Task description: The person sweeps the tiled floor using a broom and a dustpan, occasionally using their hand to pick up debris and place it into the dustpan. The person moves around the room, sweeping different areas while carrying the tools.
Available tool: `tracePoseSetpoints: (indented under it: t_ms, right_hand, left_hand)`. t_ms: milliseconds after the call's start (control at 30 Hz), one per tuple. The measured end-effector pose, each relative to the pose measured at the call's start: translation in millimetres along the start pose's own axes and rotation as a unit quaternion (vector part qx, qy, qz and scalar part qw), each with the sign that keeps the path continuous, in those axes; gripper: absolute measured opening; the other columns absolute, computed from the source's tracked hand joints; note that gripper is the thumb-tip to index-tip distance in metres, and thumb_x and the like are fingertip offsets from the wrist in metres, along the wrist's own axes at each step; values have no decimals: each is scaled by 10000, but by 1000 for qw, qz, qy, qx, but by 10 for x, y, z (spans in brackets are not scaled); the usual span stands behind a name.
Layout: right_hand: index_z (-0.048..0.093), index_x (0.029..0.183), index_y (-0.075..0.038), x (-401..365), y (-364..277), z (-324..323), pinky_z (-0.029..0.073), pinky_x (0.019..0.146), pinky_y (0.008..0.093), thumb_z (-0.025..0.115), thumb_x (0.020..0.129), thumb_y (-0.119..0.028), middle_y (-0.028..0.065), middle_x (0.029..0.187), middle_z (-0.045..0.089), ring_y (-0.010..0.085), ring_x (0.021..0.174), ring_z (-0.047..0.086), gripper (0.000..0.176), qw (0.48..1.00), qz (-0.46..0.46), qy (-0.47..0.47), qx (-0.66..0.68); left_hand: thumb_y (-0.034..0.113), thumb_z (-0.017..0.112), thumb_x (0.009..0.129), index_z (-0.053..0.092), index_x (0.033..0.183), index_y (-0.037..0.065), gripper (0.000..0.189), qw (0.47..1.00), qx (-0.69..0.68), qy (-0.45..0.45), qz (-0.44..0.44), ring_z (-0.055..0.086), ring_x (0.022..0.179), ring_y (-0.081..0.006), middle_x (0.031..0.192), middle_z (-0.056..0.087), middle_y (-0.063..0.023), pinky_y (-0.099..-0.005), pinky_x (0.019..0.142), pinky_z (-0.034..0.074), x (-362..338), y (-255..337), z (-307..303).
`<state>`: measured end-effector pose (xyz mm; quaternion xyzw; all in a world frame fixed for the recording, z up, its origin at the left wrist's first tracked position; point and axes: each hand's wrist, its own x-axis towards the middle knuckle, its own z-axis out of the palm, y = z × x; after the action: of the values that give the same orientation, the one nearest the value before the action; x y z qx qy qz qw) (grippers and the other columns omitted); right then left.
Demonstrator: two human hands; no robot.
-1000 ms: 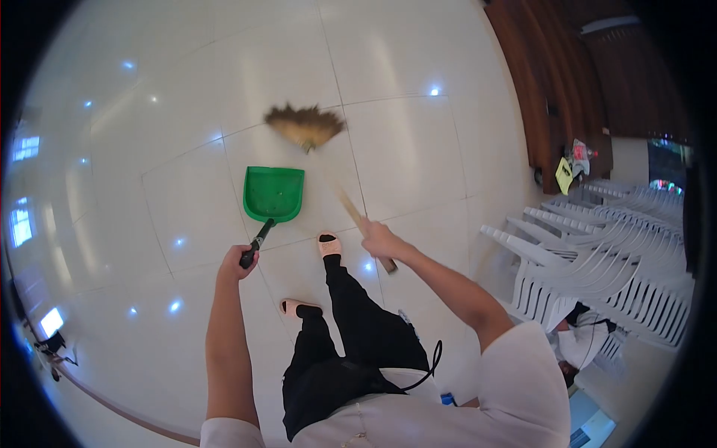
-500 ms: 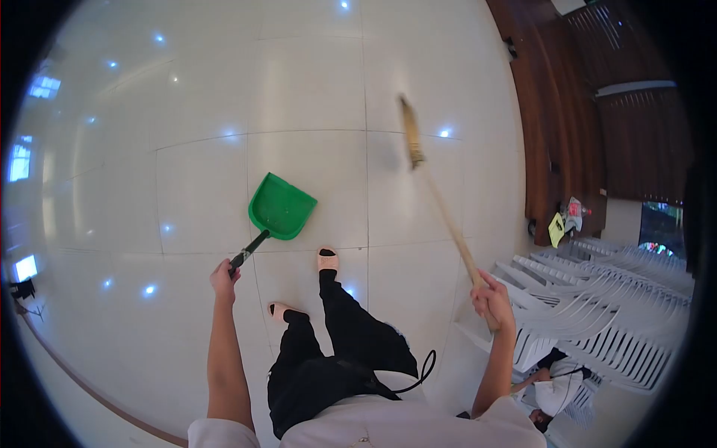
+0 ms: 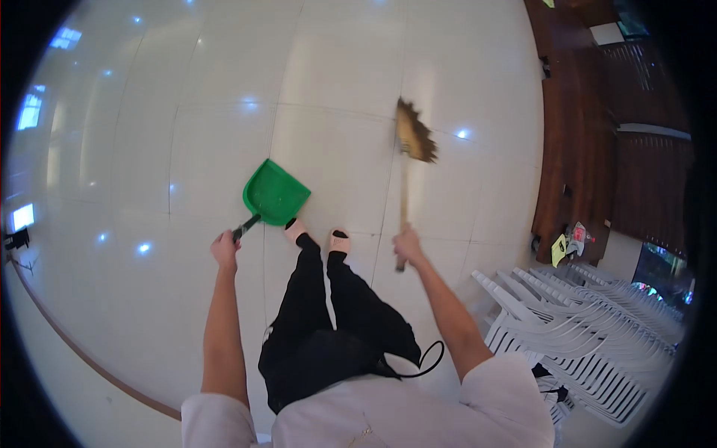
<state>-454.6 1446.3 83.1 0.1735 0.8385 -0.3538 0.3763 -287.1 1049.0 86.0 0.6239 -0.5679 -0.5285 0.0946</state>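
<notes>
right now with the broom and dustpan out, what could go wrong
The left pink slipper looks very close to the green dustpan in the left hand, so a step forward might kick it. The broom in the right hand could bump the white plastic chairs on the right if it swings wide.

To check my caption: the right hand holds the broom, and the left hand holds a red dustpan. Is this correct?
The colour is wrong: the head view shows a green dustpan in the left hand; the right hand holds the broom.
</notes>
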Motion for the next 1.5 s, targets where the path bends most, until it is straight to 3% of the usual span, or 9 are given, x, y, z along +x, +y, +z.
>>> tracePoseSetpoints:
  t_ms: [167, 233, 400, 633, 767, 833, 1067, 1400, 1500]
  right_hand:
    - [314, 1217, -23, -1186, -576, 428, 415, 378, 299, 492, 671, -14, 115, 635, 509, 159, 438, 501, 575, 980, -2, -194, -35]
    - [283, 1260, -56, -1126, -838, 188, 364, 352, 249, 502, 703, -4, 96, 634, 498, 109, 413, 430, 601, 911, 123, -343, 192]
    - [256, 1279, -24, -1553, -1158, -868, 316, 350, 214, 491, 726, 22, 115, 651, 510, 104, 397, 404, 602, 910, 135, -270, 285]
    - [284, 1257, -33, -1554, -1086, -1872, 331, 330, 235, 469, 717, 28, 101, 618, 495, 102, 368, 389, 573, 895, 110, -86, 424]
    - [410, 1125, -19, 53, -969, -2043, 326, 309, 249, 428, 708, 22, 49, 544, 433, 107, 366, 396, 420, 944, 16, 25, 329]
    - [438, 764, -50, 1096, -1286, -2234, 306, 313, 249, 425, 722, -20, 7, 498, 390, 96, 355, 361, 54, 958, 17, 67, 278]
    - [377, 544, -77, 3983, -2218, -2664, 294, 285, 270, 398, 726, -39, 23, 434, 352, 144, 318, 355, 187, 868, 100, 86, 479]
    - [453, 715, -10, 2949, -1756, -2451, 367, 327, 318, 456, 717, -19, 72, 496, 431, 174, 378, 442, 11, 963, 184, 29, 192]
    - [436, 759, -15, 2451, -1429, -2592, 363, 319, 309, 446, 724, -20, 61, 498, 413, 171, 365, 431, 37, 983, 81, 94, 134]
  left_hand:
    - [169, 485, 672, 587, 713, -71, 264, 997, 59, 32, 33, 493, 427, -145, 510, 519, -93, -270, 424, 411, 342, 120, 256]
    - [178, 488, 662, 613, 717, -47, 263, 994, 54, 81, 51, 500, 428, -160, 490, 512, -90, -291, 433, 401, 418, 324, 361]
    - [191, 510, 664, 637, 758, 0, 248, 987, 153, 37, 29, 507, 429, -152, 500, 526, -72, -287, 422, 419, 757, 367, 143]
    - [168, 520, 723, 590, 853, -61, 273, 1000, 14, 1, -23, 489, 434, -116, 566, 522, -68, -222, 394, 417, 850, 327, -77]
    - [158, 552, 748, 499, 741, -8, 174, 985, -142, 28, -94, 485, 489, -122, 671, 490, -62, -186, 419, 438, 859, 441, 31]
    - [141, 547, 750, 478, 722, 1, 158, 973, -172, 76, -138, 488, 493, -143, 680, 493, -77, -202, 427, 449, 873, 550, 245]
    - [106, 494, 755, 490, 999, -69, 300, 954, -217, 91, -186, 510, 649, -172, 877, 479, -126, -219, 556, 471, 935, 1009, 862]
    - [94, 458, 733, 530, 988, -52, 303, 975, -196, 40, -97, 514, 571, -153, 774, 526, -104, -218, 530, 462, 568, 1900, 1317]
    - [106, 463, 728, 548, 964, -39, 290, 976, -208, 17, -68, 513, 555, -141, 737, 533, -98, -215, 510, 451, 421, 2329, 1540]
